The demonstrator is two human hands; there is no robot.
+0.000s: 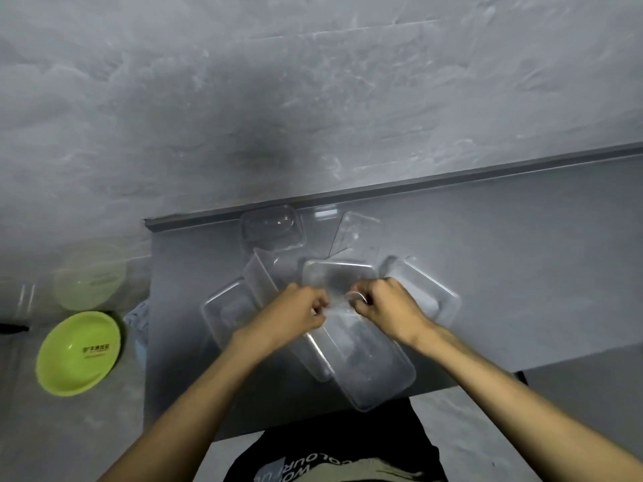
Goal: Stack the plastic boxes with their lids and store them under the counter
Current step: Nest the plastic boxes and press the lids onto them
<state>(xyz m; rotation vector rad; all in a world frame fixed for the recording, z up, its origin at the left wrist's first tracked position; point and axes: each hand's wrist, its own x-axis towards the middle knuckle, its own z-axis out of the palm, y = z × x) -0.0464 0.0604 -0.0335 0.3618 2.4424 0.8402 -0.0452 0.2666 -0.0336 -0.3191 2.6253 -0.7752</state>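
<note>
Several clear plastic boxes and lids lie scattered on the grey counter [504, 273]. A long clear box [368, 363] sits nearest me, tilted toward the front edge. My left hand [295, 314] and my right hand [386, 304] both grip its far rim, fingers curled, almost touching each other. Behind them stands another clear box [334, 273]. A box [431, 290] lies to the right, a box [222, 307] to the left. At the back rest a rounded box [271, 227] and a flat lid [358, 234].
On the floor at left sit a bright green bowl [78, 353] and a pale translucent green bowl [90, 276]. The rough grey wall [313, 99] rises behind the counter's raised back edge [382, 187]. The counter extends to the right.
</note>
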